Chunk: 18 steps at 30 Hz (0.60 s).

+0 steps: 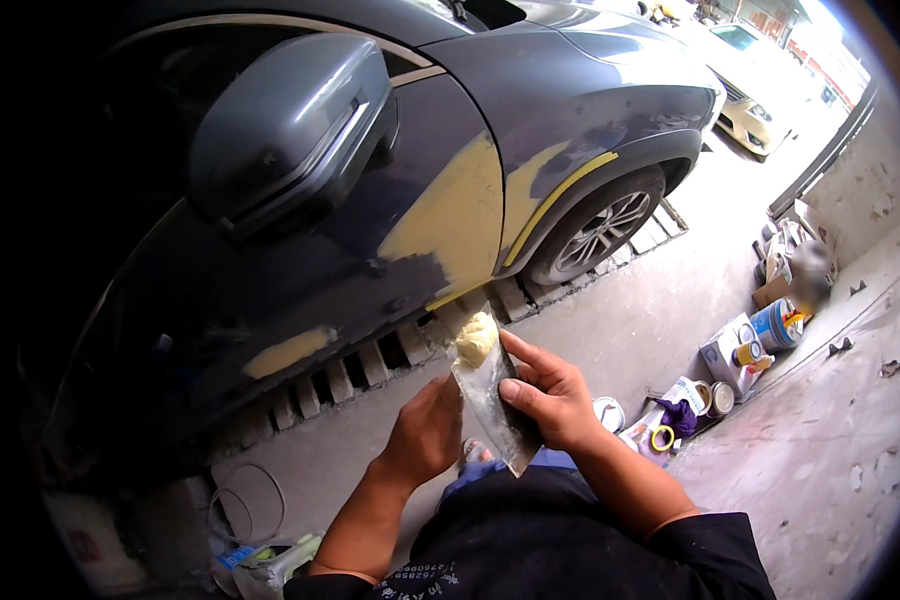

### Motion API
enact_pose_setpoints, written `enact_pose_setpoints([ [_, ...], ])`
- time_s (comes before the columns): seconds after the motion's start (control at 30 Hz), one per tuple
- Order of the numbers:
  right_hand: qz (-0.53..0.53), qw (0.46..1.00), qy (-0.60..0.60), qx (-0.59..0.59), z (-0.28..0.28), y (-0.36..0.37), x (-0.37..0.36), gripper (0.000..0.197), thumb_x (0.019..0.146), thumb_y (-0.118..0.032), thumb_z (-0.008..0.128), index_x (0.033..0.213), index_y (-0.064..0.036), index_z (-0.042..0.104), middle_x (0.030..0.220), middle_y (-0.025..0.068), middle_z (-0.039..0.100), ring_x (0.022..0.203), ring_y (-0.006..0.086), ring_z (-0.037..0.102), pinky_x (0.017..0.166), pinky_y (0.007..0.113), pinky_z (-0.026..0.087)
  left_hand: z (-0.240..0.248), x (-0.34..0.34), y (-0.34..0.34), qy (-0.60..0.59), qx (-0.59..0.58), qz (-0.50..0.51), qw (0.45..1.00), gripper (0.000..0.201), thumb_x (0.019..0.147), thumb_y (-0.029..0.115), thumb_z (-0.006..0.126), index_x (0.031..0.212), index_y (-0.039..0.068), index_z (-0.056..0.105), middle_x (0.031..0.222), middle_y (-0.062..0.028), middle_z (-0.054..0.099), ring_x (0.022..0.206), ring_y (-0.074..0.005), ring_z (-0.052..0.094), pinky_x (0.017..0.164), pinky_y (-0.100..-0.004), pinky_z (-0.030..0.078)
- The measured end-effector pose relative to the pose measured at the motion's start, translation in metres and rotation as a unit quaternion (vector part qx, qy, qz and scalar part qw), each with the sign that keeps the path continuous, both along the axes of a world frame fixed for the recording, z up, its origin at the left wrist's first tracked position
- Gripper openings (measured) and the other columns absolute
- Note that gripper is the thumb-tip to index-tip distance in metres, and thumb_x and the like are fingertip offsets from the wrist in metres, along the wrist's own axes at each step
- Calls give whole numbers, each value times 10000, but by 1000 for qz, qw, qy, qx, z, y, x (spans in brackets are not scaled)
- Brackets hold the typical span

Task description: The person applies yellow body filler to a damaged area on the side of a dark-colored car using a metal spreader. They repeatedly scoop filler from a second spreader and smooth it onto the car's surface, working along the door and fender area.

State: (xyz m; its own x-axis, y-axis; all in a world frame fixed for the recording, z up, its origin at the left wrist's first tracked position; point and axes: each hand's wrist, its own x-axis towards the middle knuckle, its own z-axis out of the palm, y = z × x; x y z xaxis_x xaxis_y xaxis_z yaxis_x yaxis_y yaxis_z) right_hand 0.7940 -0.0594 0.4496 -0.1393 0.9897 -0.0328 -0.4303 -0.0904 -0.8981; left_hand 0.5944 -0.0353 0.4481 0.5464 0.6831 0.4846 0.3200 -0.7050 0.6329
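Note:
My right hand (552, 394) grips a flat filler spreader plate (498, 398), its thumb pressed on the upper face. Cream-coloured body filler (477, 339) sits in a lump at the plate's far end. My left hand (422, 432) is closed against the plate's left edge; its fingertips and anything in them are hidden. Ahead stands a dark grey car (340, 215). Dried yellowish filler (455, 220) covers the door's front lower part, with a smaller filler patch (290, 351) farther left and more on the fender.
A wing mirror (295, 125) juts out at upper left. Yellow tape (560, 205) edges the arch above the front wheel (600, 235). Floor grating runs under the car. Along the right wall stand cans (773, 325), a tape roll (662, 438) and a purple cloth (678, 416). A hose (248, 500) lies lower left.

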Motion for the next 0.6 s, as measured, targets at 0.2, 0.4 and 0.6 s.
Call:
enact_pose_setpoints([
  [0.2, 0, 994, -78, 75, -8, -2, 56, 606, 897, -75, 676, 1427, 20, 398, 1110, 24, 607, 953, 81, 558, 872, 255, 447, 8, 3, 2, -3, -22, -41, 999, 461, 868, -54, 539, 1325, -27, 488, 928, -233, 633, 767, -406, 621, 687, -421, 511],
  [0.4, -100, 955, -123, 251, 28, 1, 104, 483, 872, 8, 660, 1330, 21, 507, 1138, 97, 649, 1034, 132, 603, 885, 278, 478, -9, 15, -2, -1, -245, -38, 969, 484, 888, -48, 525, 1366, 20, 488, 1125, -168, 665, 981, -241, 652, 874, -336, 500],
  [0.6, 30, 808, -319, 494, 77, -5, 96, 327, 787, 80, 654, 1106, 7, 665, 1085, 172, 663, 1041, 349, 640, 887, 419, 529, -27, 27, 0, -372, -458, -133, 796, 419, 935, -33, 521, 1352, -7, 491, 1276, -84, 605, 1183, -158, 547, 1029, -303, 396],
])
